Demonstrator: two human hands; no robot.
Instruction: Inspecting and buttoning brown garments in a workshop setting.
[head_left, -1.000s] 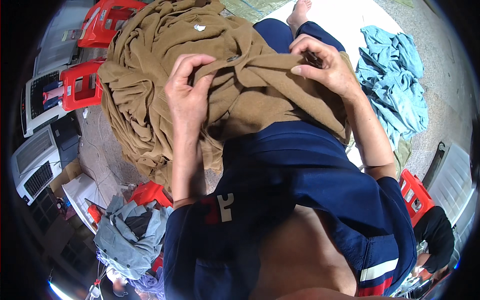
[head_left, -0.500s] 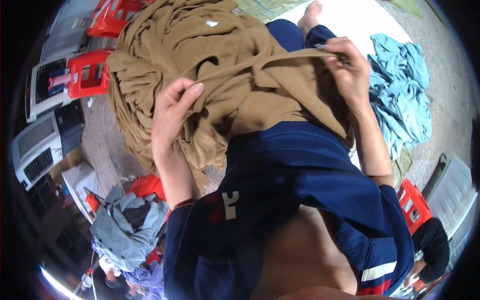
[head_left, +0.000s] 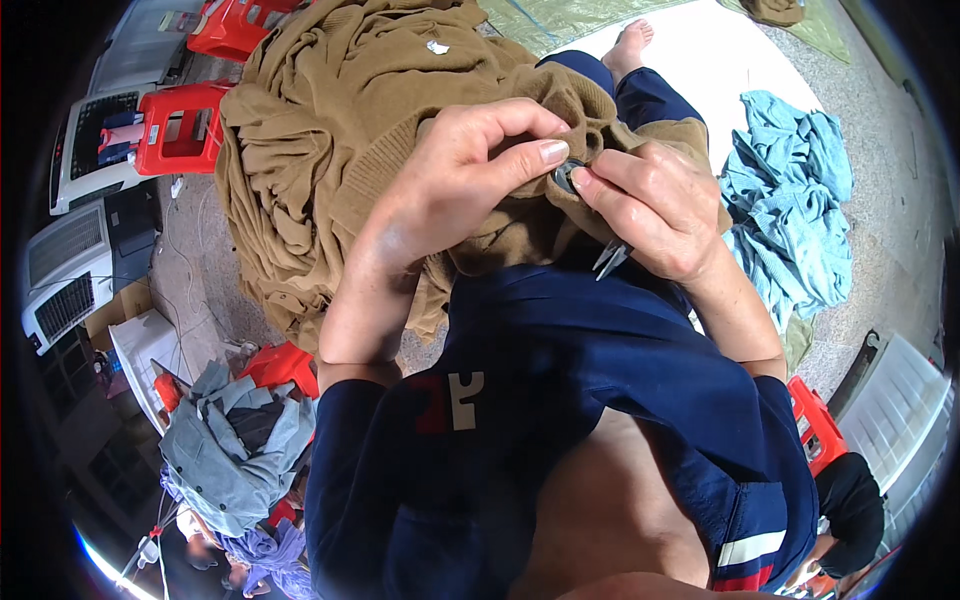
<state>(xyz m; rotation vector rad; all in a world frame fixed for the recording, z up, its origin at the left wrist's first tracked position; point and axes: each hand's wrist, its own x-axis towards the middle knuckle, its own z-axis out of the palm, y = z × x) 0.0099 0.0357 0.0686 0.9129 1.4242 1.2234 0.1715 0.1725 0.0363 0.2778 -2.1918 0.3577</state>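
Brown knit cloth (head_left: 370, 75) is heaped over my lap and to the left, with ribbed edges showing. My left hand (head_left: 475, 170) is closed, pinching a fold of this knit garment between thumb and fingers. Close beside it, my right hand (head_left: 655, 205) pinches the same garment from the right. Small pointed metal snips (head_left: 611, 259) stick out below the right palm, blades toward me; their handles are hidden in that hand. Between the two thumbs shows a small dark grey-blue piece (head_left: 566, 177), too partly covered to name. A small white tag (head_left: 437, 47) lies on the heap.
Light blue cloth (head_left: 790, 200) lies crumpled on the right, beside a white sheet (head_left: 725, 50). Red stools (head_left: 155, 130) and white machine-like boxes (head_left: 75, 265) stand left. A grey garment (head_left: 235, 450) lies piled at lower left. Another person in black (head_left: 850, 515) is at lower right.
My hands have come together from holding a stretched garment edge wide apart. The right hand has moved down and left; the left hand up and right. The snips now point toward me.
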